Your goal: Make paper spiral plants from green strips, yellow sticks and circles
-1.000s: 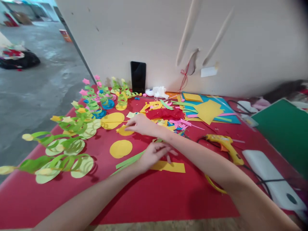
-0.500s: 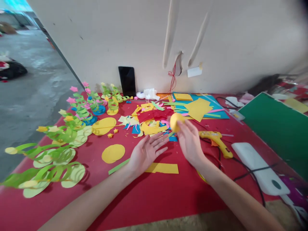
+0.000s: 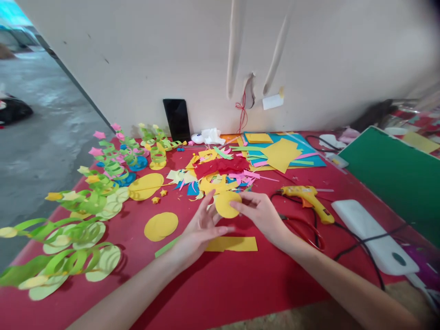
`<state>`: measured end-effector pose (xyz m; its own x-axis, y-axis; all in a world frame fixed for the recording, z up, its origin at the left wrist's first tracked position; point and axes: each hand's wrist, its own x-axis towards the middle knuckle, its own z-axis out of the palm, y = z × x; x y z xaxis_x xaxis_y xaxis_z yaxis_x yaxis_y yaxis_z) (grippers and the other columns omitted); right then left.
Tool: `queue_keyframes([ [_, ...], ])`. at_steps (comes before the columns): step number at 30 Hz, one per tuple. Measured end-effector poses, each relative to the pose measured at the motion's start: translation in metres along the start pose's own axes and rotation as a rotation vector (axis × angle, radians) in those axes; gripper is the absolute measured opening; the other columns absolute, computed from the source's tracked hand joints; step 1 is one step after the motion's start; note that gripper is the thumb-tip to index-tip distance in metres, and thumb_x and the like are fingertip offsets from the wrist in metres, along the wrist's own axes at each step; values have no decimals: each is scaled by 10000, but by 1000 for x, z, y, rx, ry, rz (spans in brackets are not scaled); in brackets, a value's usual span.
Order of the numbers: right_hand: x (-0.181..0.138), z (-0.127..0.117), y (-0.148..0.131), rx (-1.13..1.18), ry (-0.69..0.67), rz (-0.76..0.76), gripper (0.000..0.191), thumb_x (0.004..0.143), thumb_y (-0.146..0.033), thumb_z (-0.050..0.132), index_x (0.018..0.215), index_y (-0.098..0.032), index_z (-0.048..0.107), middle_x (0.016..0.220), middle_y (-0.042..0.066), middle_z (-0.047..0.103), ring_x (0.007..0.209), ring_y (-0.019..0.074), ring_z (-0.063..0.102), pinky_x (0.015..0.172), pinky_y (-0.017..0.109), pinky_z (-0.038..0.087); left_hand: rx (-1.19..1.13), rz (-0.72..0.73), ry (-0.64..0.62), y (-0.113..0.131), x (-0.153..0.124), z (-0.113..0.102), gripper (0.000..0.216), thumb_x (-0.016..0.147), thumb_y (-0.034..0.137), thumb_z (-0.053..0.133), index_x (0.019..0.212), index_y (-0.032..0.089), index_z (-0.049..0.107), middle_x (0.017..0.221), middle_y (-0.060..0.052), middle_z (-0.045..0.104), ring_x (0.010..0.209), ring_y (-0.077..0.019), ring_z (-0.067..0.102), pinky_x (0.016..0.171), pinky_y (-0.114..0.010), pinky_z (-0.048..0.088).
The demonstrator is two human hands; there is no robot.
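Note:
A small yellow paper circle (image 3: 226, 205) is pinched by its right edge between the thumb and fingers of my right hand (image 3: 264, 216). My left hand (image 3: 197, 231) is open beside it, fingers apart around the circle's left side; whether they touch it I cannot tell. Under my left wrist lie a green paper strip (image 3: 166, 248) and a yellow paper strip (image 3: 237, 244). To the left, overlapping yellow paper circles (image 3: 161, 226) rest on the red table (image 3: 220, 288). Behind my hands is a heap of paper scraps (image 3: 220, 170) in several colours.
Curly green paper spirals (image 3: 82, 254) on round bases line the left side. At right lie a yellow glue gun (image 3: 309, 199), red-handled scissors (image 3: 309, 232), a white power strip (image 3: 373, 236) and cables. A phone (image 3: 177, 120) leans on the wall; a green board (image 3: 392, 178) stands at right.
My right hand has brought the yellow circle left and down towards my left hand. My left hand has turned from palm-up, its fingers now around the circle. The view has shifted slightly.

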<state>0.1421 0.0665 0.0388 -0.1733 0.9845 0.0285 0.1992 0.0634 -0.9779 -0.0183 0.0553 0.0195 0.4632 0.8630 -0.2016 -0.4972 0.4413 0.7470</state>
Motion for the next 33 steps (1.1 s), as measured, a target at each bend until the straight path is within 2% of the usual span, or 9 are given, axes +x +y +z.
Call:
queue_keyframes([
  [2,-3,2,1,-59,-89,-5,201,740,-314,554,799,-155,661,712,18,650,616,124,566,561,238,445,119,-12,-7,-1,-2,-2,614,669,255,681,1221,293,416,1209,-59,514,986,-185,551,797,-287,466],
  [5,4,-1,0,-199,-186,-51,169,700,-310,600,693,-157,671,585,6,622,498,104,511,459,218,396,248,-14,73,-8,-1,-8,387,786,376,536,1132,202,534,1087,-79,600,935,-189,561,777,-275,445],
  [8,32,-5,-12,-361,-99,-149,164,703,-316,604,715,-162,661,611,9,626,503,95,487,482,224,380,358,29,159,-16,0,-12,303,823,372,475,1008,171,606,884,-43,664,815,-170,574,693,-237,436],
  [11,84,0,-31,-501,10,-267,199,770,-321,532,771,-151,637,725,26,637,628,109,526,609,250,409,493,57,130,-21,-3,-11,290,832,364,455,926,159,639,806,-31,667,768,-168,568,684,-236,427],
  [15,173,33,-43,-681,-90,-339,248,831,-336,484,882,-118,590,815,25,614,742,120,569,691,298,461,691,120,39,-22,-10,-7,280,840,330,438,839,160,660,750,-30,649,678,-141,539,630,-215,405],
  [18,228,63,-35,-849,-157,-327,259,843,-312,477,1011,-125,540,992,57,572,861,148,563,747,347,475,805,157,-15,-22,-12,-6,304,861,296,387,869,160,659,731,-40,649,636,-130,537,605,-207,398],
  [20,252,77,-24,-959,-176,-301,279,843,-303,478,1062,-133,517,1049,68,549,904,162,553,768,366,471,854,180,-35,-23,-12,-7,324,871,280,351,903,158,650,757,-53,657,651,-132,555,613,-204,404],
  [26,281,89,0,-1170,-234,-317,297,844,-300,477,1096,-145,500,1093,74,529,942,174,541,790,379,464,929,218,-121,-32,-7,-13,311,856,280,358,898,167,645,730,-55,658,620,-131,579,578,-186,424],
  [33,290,103,3,-1237,-307,-400,306,843,-301,479,1105,-145,495,1103,76,524,954,179,536,799,388,459,1027,257,-152,-36,-6,-17,315,861,250,330,943,167,623,689,-52,651,565,-124,575,523,-181,419],
])
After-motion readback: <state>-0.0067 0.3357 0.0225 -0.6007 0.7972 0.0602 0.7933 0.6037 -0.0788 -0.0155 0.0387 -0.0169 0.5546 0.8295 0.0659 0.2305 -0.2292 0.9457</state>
